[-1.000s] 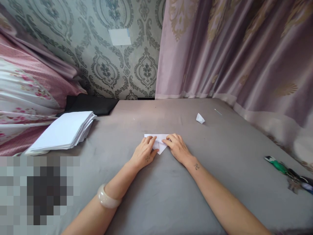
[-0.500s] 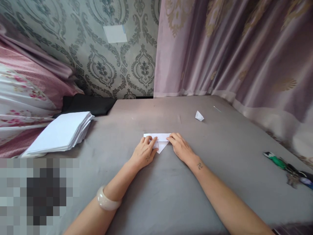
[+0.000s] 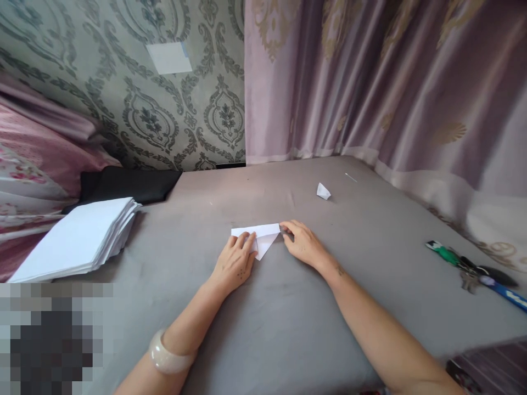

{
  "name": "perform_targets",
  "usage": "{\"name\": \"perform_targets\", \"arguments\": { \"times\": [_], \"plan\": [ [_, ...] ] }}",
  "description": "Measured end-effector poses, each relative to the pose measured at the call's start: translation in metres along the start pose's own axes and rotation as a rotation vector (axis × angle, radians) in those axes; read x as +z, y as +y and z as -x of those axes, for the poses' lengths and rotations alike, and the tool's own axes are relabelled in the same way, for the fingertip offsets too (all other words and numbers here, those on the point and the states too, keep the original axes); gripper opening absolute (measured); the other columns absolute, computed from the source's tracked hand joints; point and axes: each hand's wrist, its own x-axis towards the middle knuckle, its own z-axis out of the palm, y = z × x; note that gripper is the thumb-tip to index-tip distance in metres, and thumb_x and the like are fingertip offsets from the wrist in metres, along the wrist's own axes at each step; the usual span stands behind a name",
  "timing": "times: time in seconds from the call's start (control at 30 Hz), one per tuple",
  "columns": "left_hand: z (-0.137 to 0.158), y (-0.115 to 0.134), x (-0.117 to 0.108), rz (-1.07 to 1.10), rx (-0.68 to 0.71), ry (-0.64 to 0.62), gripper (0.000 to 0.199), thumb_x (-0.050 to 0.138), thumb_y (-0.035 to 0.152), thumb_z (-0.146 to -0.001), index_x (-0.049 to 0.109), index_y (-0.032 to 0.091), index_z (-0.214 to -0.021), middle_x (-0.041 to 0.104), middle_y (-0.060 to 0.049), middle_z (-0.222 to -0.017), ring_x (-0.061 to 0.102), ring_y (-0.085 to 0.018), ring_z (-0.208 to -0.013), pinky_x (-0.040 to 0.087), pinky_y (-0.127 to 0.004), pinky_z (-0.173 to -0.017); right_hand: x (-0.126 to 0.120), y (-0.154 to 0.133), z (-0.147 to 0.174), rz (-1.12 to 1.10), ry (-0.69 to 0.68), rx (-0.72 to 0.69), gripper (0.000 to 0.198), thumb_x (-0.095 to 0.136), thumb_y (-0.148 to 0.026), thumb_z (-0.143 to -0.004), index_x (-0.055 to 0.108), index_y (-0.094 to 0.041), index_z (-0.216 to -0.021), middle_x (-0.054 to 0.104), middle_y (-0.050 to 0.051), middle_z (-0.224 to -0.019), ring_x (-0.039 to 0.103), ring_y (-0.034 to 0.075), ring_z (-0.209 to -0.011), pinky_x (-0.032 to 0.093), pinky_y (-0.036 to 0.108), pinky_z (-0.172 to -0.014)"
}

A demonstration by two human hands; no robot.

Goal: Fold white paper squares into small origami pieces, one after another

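Observation:
A white sheet of folded paper (image 3: 267, 230) lies on the grey cloth surface, with a straight folded band along its far edge and a triangular point towards me. My left hand (image 3: 235, 260) holds its left part down, fingers bent over the band; they cover that side. At the right corner is my right hand (image 3: 303, 241), its thumb apart from its fingers and its forefinger tip at or just touching the corner. Nothing shows between those fingers. Further back, to the right, sits a small folded white paper piece (image 3: 323, 191).
A stack of white paper (image 3: 78, 236) lies at the left, before a black folded item (image 3: 127, 184). Keys with a green holder (image 3: 447, 254) and a blue strap (image 3: 508, 293) lie at the right. Curtains (image 3: 284, 82) hang behind the grey surface (image 3: 280, 340).
My right thumb and fingers have come off the band and spread apart at the right corner. My left hand stays on the paper. The whole view has shifted, moving things leftward in frame.

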Motion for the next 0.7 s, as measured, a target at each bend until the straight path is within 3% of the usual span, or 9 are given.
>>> {"name": "perform_targets", "arguments": {
  "times": [0.4, 0.7],
  "plan": [
    [0.000, -0.003, 0.004, 0.003, 0.000, 0.051, 0.053, 0.041, 0.031, -0.091, 0.032, 0.007, -0.138, 0.044, -0.019, -0.133, 0.047, -0.030, -0.111, 0.040, -0.043, -0.096, 0.008, 0.002, -0.014, 0.051, -0.036, 0.010, 0.019, 0.048, -0.024, -0.090, 0.065, -0.023, -0.099, 0.063, 0.003, -0.097, 0.058, 0.015, -0.090, 0.040, 0.026, -0.079],
    [0.000, -0.005, 0.003, 0.073, 0.026, 0.086, 0.057, 0.043, 0.029, -0.091, 0.024, 0.011, -0.141, 0.050, -0.018, -0.125, 0.050, -0.028, -0.106, 0.042, -0.044, -0.093, 0.000, -0.001, -0.011, 0.222, -0.097, -0.207, 0.025, 0.040, -0.013, -0.093, 0.064, -0.019, -0.094, 0.060, 0.005, -0.094, 0.053, 0.015, -0.091, 0.038, 0.026, -0.077]
  ]
}}
